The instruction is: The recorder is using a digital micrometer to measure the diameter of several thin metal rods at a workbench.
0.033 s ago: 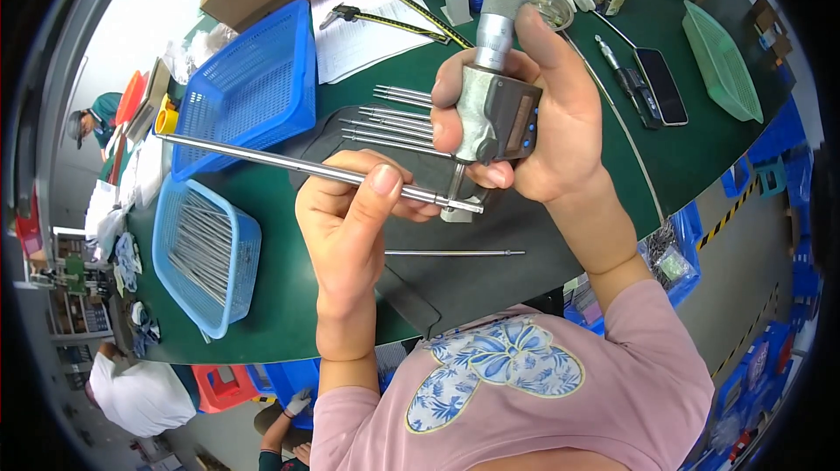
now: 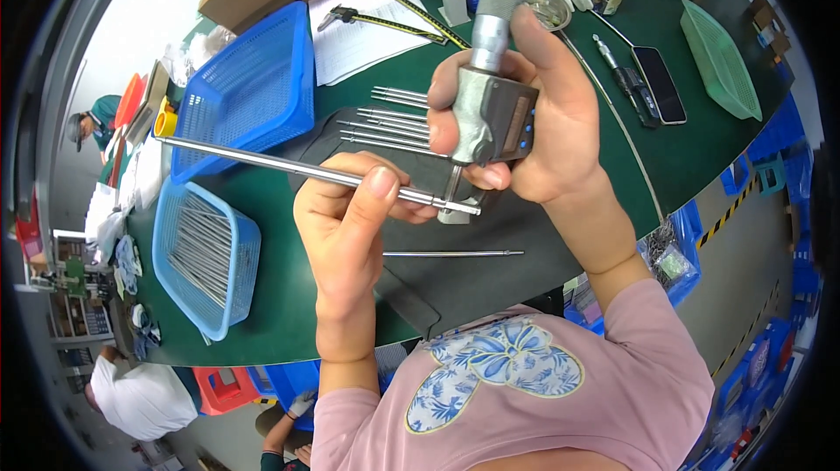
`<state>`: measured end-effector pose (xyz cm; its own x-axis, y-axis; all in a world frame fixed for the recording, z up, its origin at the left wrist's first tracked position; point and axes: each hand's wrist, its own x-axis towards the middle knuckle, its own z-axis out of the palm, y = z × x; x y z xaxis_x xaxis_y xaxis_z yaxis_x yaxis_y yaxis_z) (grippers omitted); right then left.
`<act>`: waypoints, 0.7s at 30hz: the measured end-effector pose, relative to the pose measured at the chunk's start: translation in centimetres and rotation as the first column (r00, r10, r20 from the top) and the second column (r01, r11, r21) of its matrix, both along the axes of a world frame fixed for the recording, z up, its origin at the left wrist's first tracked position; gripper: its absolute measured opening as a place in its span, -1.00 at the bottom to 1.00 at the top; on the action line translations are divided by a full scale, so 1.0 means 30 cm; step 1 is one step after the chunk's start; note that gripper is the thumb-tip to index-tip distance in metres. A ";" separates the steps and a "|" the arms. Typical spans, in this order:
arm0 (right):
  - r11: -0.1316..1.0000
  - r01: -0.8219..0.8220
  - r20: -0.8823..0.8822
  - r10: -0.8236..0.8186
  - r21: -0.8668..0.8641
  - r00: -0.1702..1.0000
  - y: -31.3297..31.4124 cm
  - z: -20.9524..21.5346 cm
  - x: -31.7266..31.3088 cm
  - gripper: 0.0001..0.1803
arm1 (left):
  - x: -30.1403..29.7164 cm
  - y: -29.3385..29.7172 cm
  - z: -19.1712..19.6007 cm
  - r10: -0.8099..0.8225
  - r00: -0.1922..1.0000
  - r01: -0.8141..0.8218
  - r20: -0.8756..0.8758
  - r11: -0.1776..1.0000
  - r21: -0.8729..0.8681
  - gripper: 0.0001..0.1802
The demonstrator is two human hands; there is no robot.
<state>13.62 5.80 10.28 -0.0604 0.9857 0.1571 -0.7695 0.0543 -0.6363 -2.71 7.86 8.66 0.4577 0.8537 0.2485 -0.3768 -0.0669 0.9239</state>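
Between the thumb and fingers of my left hand (image 2: 346, 222) is a long steel rod (image 2: 262, 157), slanting up to the left. Its stepped right end lies in the measuring gap of a digital micrometer (image 2: 473, 112). My right hand (image 2: 564, 125) is wrapped round the micrometer, thumb up near the thimble; the display side is turned away. Beyond my hands several steel rods (image 2: 398, 128) lie side by side, their right ends hidden behind the micrometer and fingers. One separate rod (image 2: 455, 253) lies nearer me on a dark mat (image 2: 516, 274).
Left are a blue basket (image 2: 302, 60) and a light-blue basket (image 2: 248, 270) of rods. Two calipers (image 2: 398, 7) lie on papers (image 2: 337, 64) at the back. Rightward are another micrometer (image 2: 632, 86), a phone (image 2: 661, 86) and a green basket (image 2: 722, 60). People are at the left.
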 end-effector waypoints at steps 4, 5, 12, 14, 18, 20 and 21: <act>1.000 -0.019 -0.016 0.019 0.007 1.000 0.004 -0.004 -0.011 -0.40 | -0.008 0.003 -0.007 0.018 1.000 -0.018 0.004 1.000 0.019 -0.81; 0.999 -0.030 -0.022 0.030 0.022 0.999 0.006 -0.009 -0.011 -0.40 | -0.008 0.004 -0.008 0.008 1.000 -0.008 0.003 1.000 0.021 -0.81; 1.000 -0.008 -0.014 0.008 0.011 1.000 -0.005 0.002 -0.005 -0.40 | -0.005 0.000 -0.005 0.018 1.000 -0.018 0.012 1.000 0.023 -0.81; 1.000 -0.008 -0.001 0.008 -0.001 1.000 -0.005 0.009 -0.007 -0.35 | -0.006 0.001 -0.004 0.009 1.000 -0.009 0.024 1.000 0.021 -0.81; 1.000 -0.008 0.022 0.008 0.010 1.000 -0.001 0.005 -0.012 -0.29 | -0.013 0.000 -0.003 0.010 1.000 -0.010 0.020 1.000 0.016 -0.81; 1.000 -0.013 0.008 0.013 0.021 1.000 0.002 0.001 -0.020 -0.29 | -0.018 0.004 -0.007 -0.006 1.000 0.005 0.030 1.000 0.027 -0.81; 1.000 -0.004 0.000 0.004 0.017 1.000 0.003 -0.001 -0.026 -0.29 | -0.021 0.006 -0.007 -0.009 1.000 0.009 0.028 1.000 0.027 -0.81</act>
<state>12.85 5.88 10.24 -0.0645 0.9826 0.1743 -0.7696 0.0622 -0.6355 -3.33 8.04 8.44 0.4578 0.8425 0.2840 -0.4035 -0.0878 0.9108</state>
